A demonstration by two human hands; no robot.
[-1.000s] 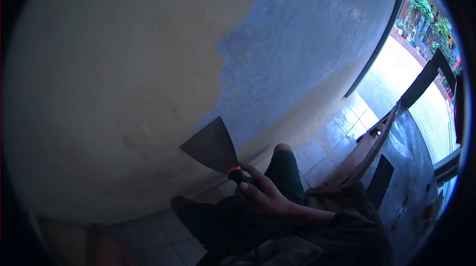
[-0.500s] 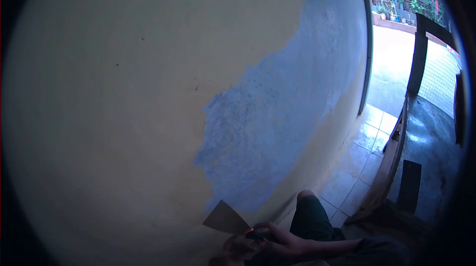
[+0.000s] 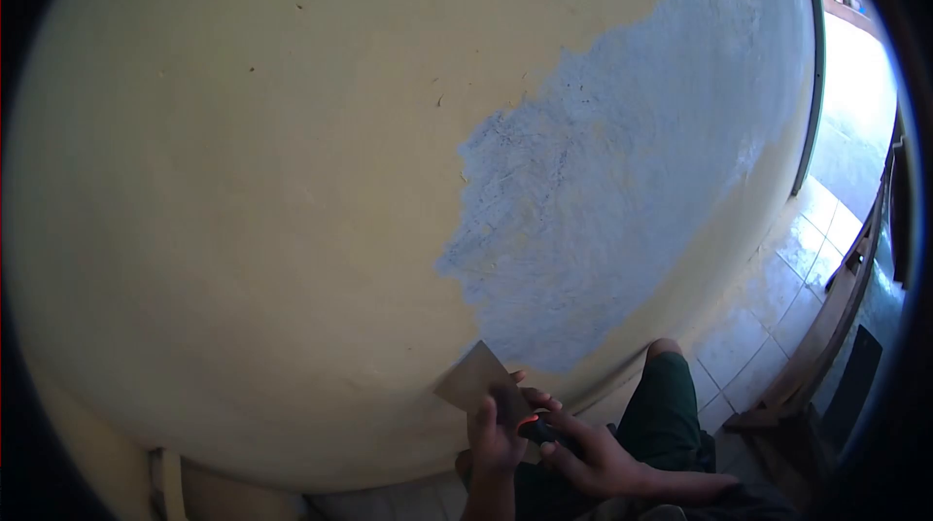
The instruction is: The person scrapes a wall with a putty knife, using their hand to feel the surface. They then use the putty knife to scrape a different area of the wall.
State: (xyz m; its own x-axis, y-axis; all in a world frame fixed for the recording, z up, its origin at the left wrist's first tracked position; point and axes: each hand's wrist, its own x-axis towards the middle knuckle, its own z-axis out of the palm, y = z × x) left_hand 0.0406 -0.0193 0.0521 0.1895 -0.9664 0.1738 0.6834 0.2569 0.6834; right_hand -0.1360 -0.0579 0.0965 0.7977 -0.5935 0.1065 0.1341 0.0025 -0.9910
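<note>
A wide metal scraper with a dark handle and an orange band lies low against a cream wall, at the lower edge of a bare blue-grey patch. My right hand grips the scraper's handle. My left hand rests its fingers on the back of the blade, just behind its edge. Both hands sit at the bottom middle of the head view, above my knee in dark green shorts.
A tiled floor runs along the wall's foot to the right. A wooden frame leans at the far right, beside a bright doorway. A pale upright piece stands at the lower left.
The view has swung up and to the left along the wall. My left hand has come up and settled on the blade, which one second ago only my right hand held.
</note>
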